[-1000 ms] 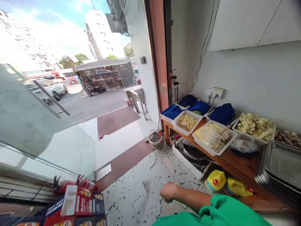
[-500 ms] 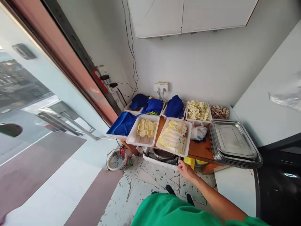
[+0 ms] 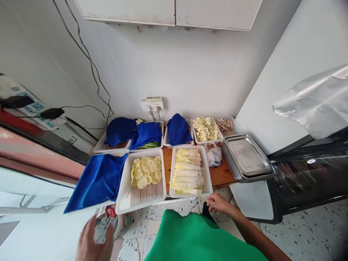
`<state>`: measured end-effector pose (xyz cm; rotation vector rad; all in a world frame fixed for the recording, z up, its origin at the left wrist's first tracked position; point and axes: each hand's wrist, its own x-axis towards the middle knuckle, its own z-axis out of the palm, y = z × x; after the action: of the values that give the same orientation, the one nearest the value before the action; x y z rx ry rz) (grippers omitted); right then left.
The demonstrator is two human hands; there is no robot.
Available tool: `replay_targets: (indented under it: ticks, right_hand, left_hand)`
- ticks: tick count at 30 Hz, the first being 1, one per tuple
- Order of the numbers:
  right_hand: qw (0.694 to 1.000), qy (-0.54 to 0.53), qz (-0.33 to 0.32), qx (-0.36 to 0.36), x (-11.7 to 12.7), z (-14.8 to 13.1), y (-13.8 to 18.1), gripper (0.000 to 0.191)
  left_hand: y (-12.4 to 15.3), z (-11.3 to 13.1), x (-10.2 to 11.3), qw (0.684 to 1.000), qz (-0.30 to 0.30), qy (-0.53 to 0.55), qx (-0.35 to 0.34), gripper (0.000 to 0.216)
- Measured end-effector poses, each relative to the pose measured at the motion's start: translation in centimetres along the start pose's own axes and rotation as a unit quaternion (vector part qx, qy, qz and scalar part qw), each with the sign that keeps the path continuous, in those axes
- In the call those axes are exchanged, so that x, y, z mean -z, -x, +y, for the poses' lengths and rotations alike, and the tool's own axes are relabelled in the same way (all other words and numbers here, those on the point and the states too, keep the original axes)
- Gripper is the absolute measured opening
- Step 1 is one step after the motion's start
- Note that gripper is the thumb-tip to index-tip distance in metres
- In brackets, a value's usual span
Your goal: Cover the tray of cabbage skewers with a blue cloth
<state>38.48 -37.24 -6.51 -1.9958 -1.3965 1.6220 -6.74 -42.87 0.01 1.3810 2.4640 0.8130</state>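
My right hand [image 3: 219,203] hovers just below the front edge of a white tray of skewered cabbage [image 3: 188,173], its fingers curled loosely; I see nothing in it. My left hand [image 3: 92,242] is low at the bottom left, fingers spread, over a white bucket [image 3: 116,224] on the floor. A white tray of skewered potato slices [image 3: 145,177] sits left of the cabbage tray. A blue cloth [image 3: 96,181] covers the tray further left.
A wooden table [image 3: 221,174] carries more trays, some under blue cloths [image 3: 178,128], plus a stack of steel trays [image 3: 246,157] and a plastic bag [image 3: 214,156]. A glass display case [image 3: 307,177] stands right. Wall sockets [image 3: 152,104] and cables hang behind.
My view has swung from the doorway and street round to face the table squarely. My right hand has stayed near the cabbage tray's front edge. My left hand has come into view.
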Motion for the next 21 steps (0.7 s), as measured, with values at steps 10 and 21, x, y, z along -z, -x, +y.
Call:
replay_targets:
  ticks: [10,21]
  right_hand:
    - [0.928,0.133,0.33,0.107,9.7,-1.6,-9.8,0.072]
    - [0.851,-0.009,0.449,0.272,16.6,-5.4,-7.9,0.014]
  left_hand:
    - [-1.1,13.7,-11.7,0.938,-0.076,0.069,-0.332,0.046]
    - [-0.3,15.7,-11.3,0.945,-0.165,0.157,-0.236,0.05]
